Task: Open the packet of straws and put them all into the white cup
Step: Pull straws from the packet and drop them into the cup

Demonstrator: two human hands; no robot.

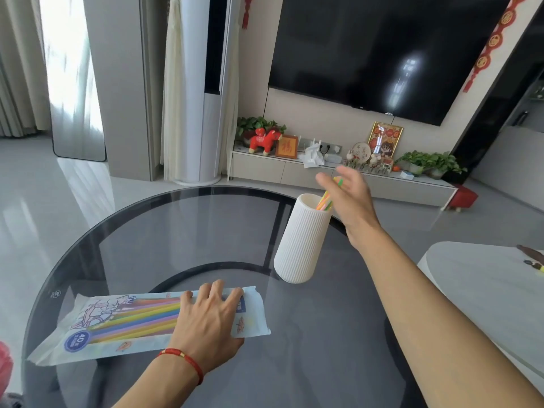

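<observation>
The round dark glass table [176, 231] carries everything. On it, the flat clear plastic packet of coloured straws [123, 322] lies with its long axis running left to right, directly under the spread fingers [217, 293] of the left hand [206, 319], which press it flat near its right end. Beyond and right of those fingers stands the tall ribbed white cup [303, 240]. Over its rim the right hand [348, 198] has fingers loosely apart around a few pastel straws [325, 200] already standing inside. The left hand is nearer the packet.
</observation>
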